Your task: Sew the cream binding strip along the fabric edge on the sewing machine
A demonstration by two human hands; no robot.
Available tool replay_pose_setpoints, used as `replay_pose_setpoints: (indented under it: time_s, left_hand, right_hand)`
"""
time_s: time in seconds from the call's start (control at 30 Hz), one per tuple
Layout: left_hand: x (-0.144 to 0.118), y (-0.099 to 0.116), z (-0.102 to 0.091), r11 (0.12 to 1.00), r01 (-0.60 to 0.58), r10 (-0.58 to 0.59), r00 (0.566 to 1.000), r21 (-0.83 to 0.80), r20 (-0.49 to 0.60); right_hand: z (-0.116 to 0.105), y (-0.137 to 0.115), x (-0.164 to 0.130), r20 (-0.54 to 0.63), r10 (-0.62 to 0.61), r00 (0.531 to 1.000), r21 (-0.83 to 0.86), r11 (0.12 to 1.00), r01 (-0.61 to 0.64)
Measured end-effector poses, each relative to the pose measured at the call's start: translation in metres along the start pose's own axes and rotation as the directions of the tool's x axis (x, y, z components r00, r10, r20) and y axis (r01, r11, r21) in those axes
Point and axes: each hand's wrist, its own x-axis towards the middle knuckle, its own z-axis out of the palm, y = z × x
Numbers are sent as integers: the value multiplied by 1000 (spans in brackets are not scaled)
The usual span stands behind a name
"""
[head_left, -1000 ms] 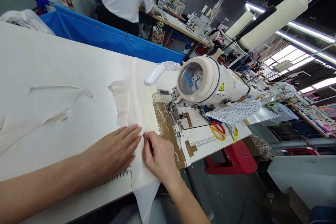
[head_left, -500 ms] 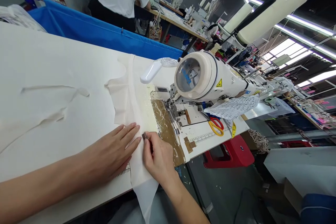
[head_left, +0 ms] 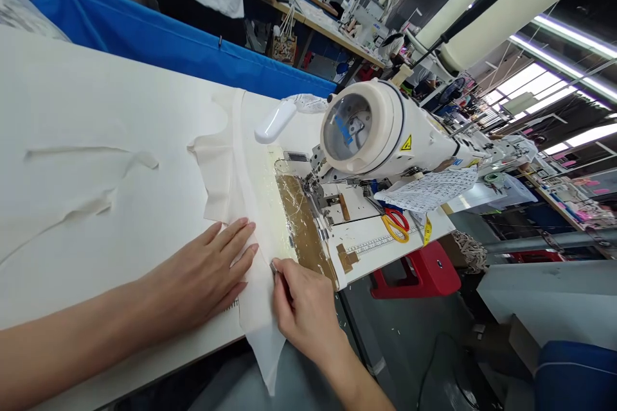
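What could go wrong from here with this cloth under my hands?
First, the pale cloth hangs over the near edge of the table, so it might drag askew if your flat left hand lifts. Second, your right hand pinches a small dark item at the cloth; if it's sharp, which I can't tell, it could snag. Third, the scissors lie close to the table's edge and could be knocked off.
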Motion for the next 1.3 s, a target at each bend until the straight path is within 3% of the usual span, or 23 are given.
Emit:
replay_pose_setpoints:
  time_s: [0.2,0.4,0.57,0.73,0.9,1.1,1.3]
  left_hand:
    - [1,-5,6,998,53,-55,994,-22,-98]
    - [4,-7,8,998,12,-18,996,-58,-92]
    - [3,-5,11,999,3,-6,997,-39,-80]
    - [1,-3,15,999,21,-24,995,-36,-95]
    - [2,-1,10,998,26,-28,999,-49,-41]
    - [1,2,7,998,28,-30,998,-49,-50]
    - [0,10,10,999,27,-29,998,-35,-57]
  right_hand:
    - [2,7,11,19,-9,1000,-2,1000,9]
    - [15,12,34,-24,22,999,41,999,-21]
    - [14,14,33,-45,64,997,78,995,-61]
    - [15,14,34,-24,31,999,82,996,-29]
    - [16,13,37,-8,11,1000,45,999,-11]
    - [3,16,27,74,-53,996,26,998,51]
    - [-2,18,20,57,8,998,128,992,-15]
